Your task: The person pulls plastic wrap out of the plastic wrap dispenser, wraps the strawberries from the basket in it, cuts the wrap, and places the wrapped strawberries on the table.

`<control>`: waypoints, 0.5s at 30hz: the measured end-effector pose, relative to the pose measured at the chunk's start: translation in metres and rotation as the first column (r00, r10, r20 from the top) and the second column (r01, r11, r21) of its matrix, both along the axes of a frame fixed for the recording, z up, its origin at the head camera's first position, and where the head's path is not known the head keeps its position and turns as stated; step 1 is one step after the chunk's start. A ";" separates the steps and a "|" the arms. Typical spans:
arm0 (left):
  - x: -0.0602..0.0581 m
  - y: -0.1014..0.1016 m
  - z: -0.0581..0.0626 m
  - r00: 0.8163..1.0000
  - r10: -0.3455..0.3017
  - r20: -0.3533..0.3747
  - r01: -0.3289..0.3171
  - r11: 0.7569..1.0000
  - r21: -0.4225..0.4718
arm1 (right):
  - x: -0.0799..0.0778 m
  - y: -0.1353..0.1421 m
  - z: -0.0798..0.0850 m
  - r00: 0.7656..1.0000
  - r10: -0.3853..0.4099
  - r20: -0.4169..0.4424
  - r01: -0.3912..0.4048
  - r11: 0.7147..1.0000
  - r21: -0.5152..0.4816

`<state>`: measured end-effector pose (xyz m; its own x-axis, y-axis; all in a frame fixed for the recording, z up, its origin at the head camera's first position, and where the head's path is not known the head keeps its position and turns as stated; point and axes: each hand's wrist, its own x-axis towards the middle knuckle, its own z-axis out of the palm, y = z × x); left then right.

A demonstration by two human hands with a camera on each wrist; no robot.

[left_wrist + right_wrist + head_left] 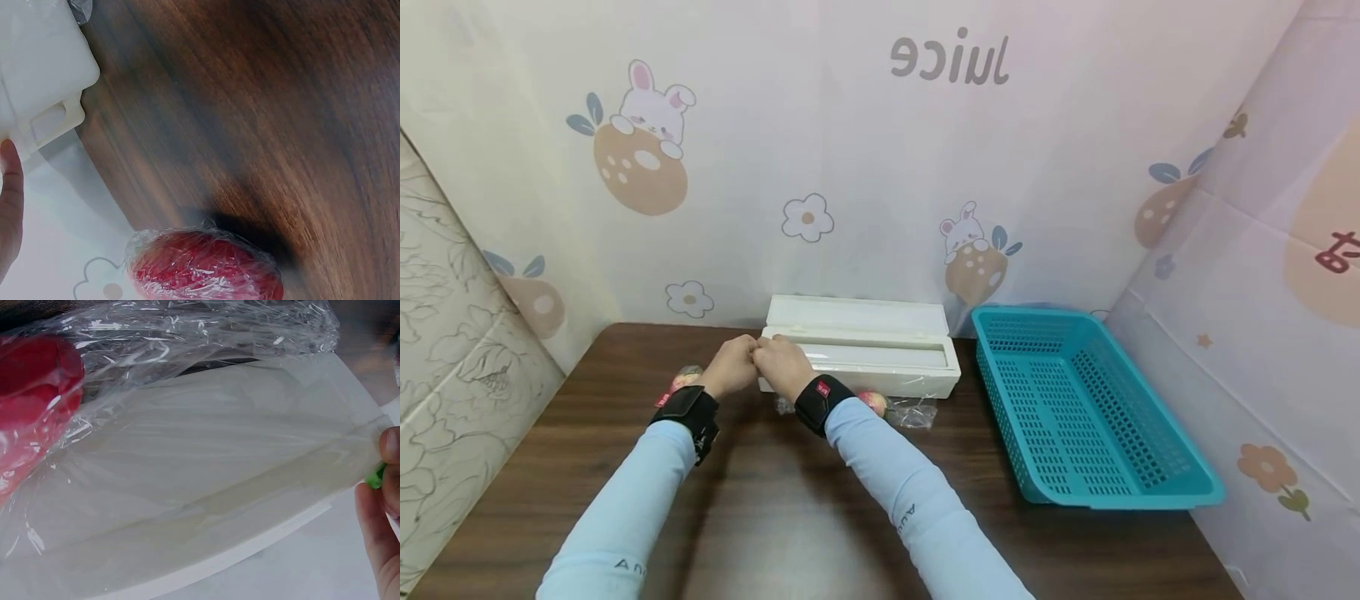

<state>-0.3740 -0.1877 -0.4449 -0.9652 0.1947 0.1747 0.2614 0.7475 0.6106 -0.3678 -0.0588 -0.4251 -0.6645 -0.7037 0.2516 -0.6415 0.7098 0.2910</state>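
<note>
A white cling film dispenser (861, 382) stands at the back of the table, its lid (857, 315) raised. My left hand (730, 367) is at its left end; in the left wrist view one fingertip touches the dispenser's edge, the other fingers hidden. Close beside it, my right hand (782, 367) pinches a small green piece (375, 477) at that end. Clear film (206, 347) stretches from the dispenser over a red, apple-like fruit (37, 387) lying in front. Left of my left hand lies a film-wrapped red fruit (206, 265), partly hidden by the wrist in the head view.
To the right stands a teal plastic basket (1075, 417) with slotted sides. The brown wooden table (775, 517) ends at a printed cloth wall (865, 167) just behind the dispenser. Loose film (913, 412) spreads in front of the dispenser's right half.
</note>
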 end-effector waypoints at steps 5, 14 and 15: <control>-0.001 0.006 0.001 1.000 -0.021 -0.012 0.021 1.000 -0.015 | 0.000 0.008 0.002 1.000 -0.014 0.016 0.014 1.000 -0.009; 0.001 0.004 -0.002 0.999 -0.037 0.019 0.038 0.999 -0.034 | 0.002 0.033 0.005 0.998 -0.057 0.027 0.056 0.998 0.027; 0.002 0.003 -0.002 0.999 -0.028 0.026 0.029 0.999 -0.033 | 0.002 0.037 0.006 0.998 -0.056 0.029 0.055 0.998 0.027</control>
<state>-0.3724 -0.1847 -0.4470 -0.9633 0.2273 0.1429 0.2672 0.7599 0.5926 -0.3658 -0.0220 -0.4196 -0.7094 -0.6717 0.2134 -0.6103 0.7369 0.2909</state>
